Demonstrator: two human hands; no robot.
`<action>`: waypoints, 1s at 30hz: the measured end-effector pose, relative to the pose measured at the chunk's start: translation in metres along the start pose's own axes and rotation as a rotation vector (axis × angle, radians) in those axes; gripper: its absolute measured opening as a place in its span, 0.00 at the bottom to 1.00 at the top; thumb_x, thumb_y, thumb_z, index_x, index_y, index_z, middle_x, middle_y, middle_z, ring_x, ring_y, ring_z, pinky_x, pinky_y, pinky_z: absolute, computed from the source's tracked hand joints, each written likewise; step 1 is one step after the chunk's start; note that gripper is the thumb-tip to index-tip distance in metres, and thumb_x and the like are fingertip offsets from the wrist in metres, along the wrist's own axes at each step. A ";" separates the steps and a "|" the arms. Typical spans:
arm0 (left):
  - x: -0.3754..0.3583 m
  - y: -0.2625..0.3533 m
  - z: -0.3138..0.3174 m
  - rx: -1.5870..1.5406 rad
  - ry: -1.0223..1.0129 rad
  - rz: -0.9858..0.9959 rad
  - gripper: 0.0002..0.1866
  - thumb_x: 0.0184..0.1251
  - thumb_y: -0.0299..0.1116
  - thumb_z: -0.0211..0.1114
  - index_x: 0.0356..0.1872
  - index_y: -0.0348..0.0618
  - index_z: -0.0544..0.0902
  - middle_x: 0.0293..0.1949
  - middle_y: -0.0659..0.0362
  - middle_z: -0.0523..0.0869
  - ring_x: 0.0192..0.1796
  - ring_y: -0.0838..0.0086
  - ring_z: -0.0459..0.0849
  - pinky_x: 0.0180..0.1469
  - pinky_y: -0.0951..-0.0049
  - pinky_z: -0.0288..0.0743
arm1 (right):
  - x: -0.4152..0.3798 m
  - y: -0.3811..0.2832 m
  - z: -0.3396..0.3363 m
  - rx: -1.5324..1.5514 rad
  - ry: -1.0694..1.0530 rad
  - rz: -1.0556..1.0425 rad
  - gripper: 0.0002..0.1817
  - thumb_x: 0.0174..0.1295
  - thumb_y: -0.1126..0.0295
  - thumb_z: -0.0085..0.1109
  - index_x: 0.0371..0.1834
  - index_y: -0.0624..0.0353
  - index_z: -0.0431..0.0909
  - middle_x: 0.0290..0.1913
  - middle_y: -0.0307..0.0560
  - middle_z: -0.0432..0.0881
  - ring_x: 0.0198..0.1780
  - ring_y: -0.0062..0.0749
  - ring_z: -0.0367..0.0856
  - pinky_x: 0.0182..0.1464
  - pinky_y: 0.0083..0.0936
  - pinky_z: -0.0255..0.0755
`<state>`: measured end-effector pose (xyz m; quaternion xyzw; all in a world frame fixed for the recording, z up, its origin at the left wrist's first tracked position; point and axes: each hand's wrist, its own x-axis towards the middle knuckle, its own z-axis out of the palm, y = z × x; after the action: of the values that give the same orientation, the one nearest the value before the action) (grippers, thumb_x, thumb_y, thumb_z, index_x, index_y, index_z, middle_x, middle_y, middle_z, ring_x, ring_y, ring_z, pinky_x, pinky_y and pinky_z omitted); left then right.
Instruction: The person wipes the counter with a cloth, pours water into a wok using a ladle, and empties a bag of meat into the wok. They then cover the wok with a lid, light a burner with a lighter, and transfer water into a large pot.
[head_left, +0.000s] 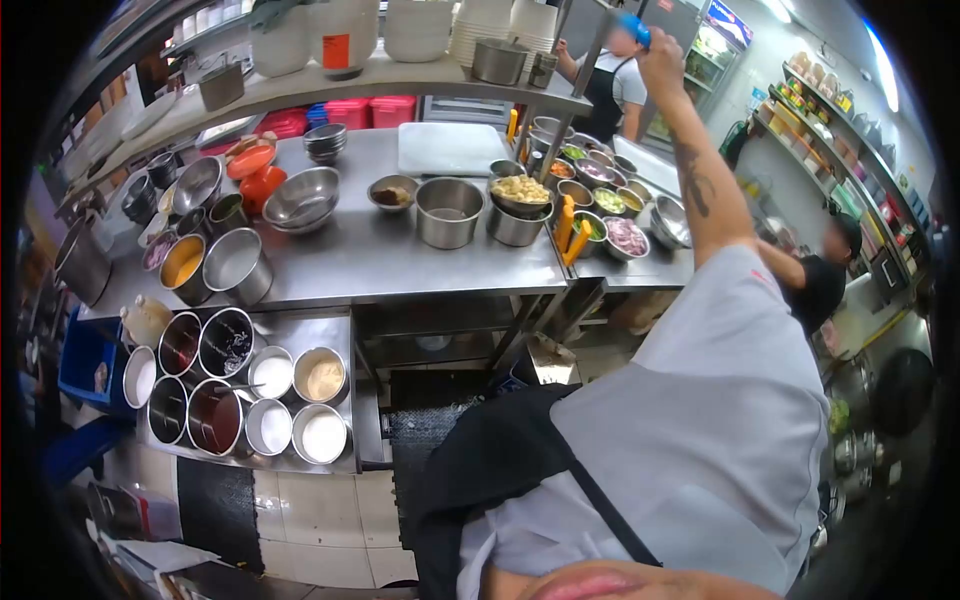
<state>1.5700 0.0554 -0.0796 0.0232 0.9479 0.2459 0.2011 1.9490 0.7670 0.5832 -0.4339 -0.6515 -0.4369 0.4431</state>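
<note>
My right hand (660, 58) is raised high at the upper right, arm stretched out, above the far end of the steel counter. Its fingers close round a small bright blue object (635, 30) whose kind I cannot make out. Below that arm stand metal bowls of cut food, among them a bowl of chopped purple onion (627, 237) and a bowl of pale diced pieces (522, 189). Upright orange handles (565, 220) rise beside them. My left hand does not show.
A steel counter (370, 265) holds an empty pot (448, 212), bowls and a white cutting board (452, 150). A lower steel stand (345, 400) carries several pots of sauces and powders. A shelf (420, 85) runs overhead. Two people are nearby, one in black (812, 280).
</note>
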 end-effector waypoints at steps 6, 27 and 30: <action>-0.010 0.037 0.001 -0.075 -0.023 0.014 0.15 0.69 0.42 0.53 0.41 0.40 0.79 0.37 0.52 0.79 0.39 0.64 0.75 0.42 0.64 0.69 | 0.030 0.061 0.051 -0.114 -0.051 0.097 0.19 0.55 0.69 0.58 0.52 0.49 0.73 0.43 0.54 0.78 0.47 0.57 0.78 0.45 0.51 0.73; -0.092 -0.111 0.031 -1.156 0.331 -0.573 0.24 0.54 0.44 0.71 0.44 0.34 0.77 0.42 0.50 0.82 0.43 0.63 0.80 0.47 0.63 0.76 | -0.036 0.055 0.179 0.044 -0.048 -0.055 0.20 0.62 0.62 0.54 0.55 0.60 0.73 0.48 0.55 0.79 0.47 0.46 0.79 0.45 0.40 0.76; -0.136 0.022 -0.041 -0.646 0.428 -0.685 0.29 0.56 0.36 0.67 0.57 0.32 0.72 0.53 0.44 0.79 0.53 0.57 0.79 0.54 0.61 0.73 | -0.040 -0.018 0.201 0.317 0.003 -0.103 0.20 0.63 0.64 0.55 0.55 0.63 0.73 0.49 0.55 0.79 0.47 0.43 0.80 0.44 0.36 0.77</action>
<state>1.6776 0.0366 0.0143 -0.4026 0.7968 0.4454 0.0685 1.9012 0.9467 0.4960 -0.3242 -0.7329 -0.3514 0.4840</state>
